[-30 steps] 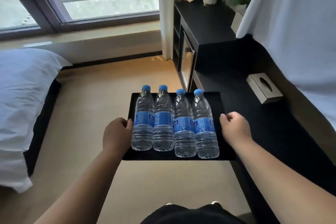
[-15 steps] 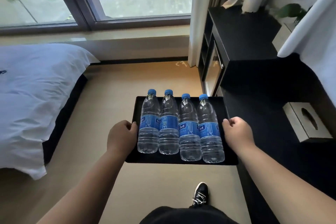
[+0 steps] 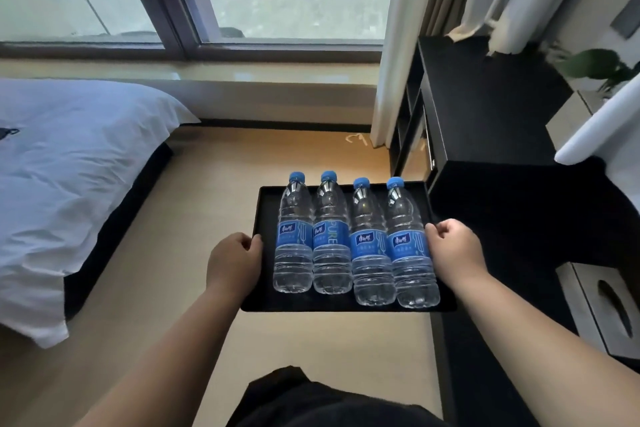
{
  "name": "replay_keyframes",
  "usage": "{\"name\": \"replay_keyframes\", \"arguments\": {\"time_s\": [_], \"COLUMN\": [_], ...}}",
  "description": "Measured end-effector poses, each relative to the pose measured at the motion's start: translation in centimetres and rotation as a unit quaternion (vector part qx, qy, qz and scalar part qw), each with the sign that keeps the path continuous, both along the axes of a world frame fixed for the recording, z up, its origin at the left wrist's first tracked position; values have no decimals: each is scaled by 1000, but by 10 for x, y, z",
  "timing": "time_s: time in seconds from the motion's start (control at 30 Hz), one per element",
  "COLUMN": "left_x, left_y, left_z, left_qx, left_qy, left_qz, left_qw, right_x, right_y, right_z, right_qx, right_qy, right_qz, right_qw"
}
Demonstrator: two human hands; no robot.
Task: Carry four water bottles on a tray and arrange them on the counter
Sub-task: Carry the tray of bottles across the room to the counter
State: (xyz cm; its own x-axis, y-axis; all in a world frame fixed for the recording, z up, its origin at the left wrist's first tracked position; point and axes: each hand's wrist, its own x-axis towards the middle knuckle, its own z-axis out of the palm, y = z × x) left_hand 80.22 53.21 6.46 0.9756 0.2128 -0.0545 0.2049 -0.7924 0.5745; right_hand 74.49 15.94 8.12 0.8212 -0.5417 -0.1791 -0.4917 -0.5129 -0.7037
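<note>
A black tray [image 3: 268, 204] is held level above the floor, in front of me. Several clear water bottles with blue caps and blue labels stand on it in a tight row; the leftmost bottle [image 3: 293, 236] and the rightmost bottle [image 3: 408, 246] bracket the row. My left hand [image 3: 233, 262] grips the tray's left edge. My right hand [image 3: 455, 253] grips its right edge, close beside the rightmost bottle. The black counter [image 3: 519, 218] runs along the right, touching or just under the tray's right edge.
A bed with white bedding [image 3: 69, 166] fills the left. A tall black cabinet [image 3: 485, 104] stands at the far right by the curtain [image 3: 398, 45]. A silver tissue box [image 3: 602, 302] sits on the counter. A white cloth [image 3: 602, 128] overhangs the counter, with a plant [image 3: 599, 66] behind.
The view has swung left and up, so the window and bed show more. The tray with its bottles stays held by both hands, now further along the floor toward the cabinet.
</note>
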Motion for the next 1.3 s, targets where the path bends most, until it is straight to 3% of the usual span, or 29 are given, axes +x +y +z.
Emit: {"name": "replay_keyframes", "arguments": {"time_s": [0.3,0.83,1.3], "left_x": [91,365,504], "left_y": [-23,-19,-32], "left_z": [-10,4,-14], "left_qx": [-9,12,24], "left_qy": [0,-18,13], "left_qz": [-7,-92,-81], "left_qw": [1000,996,996], "right_x": [81,306,451], "right_y": [-20,-4,-20], "right_z": [-11,-12,-35], "right_qx": [10,0,20], "right_qy": [3,6,7], "right_qz": [-15,-73,-92], "right_qw": [1000,997,996]}}
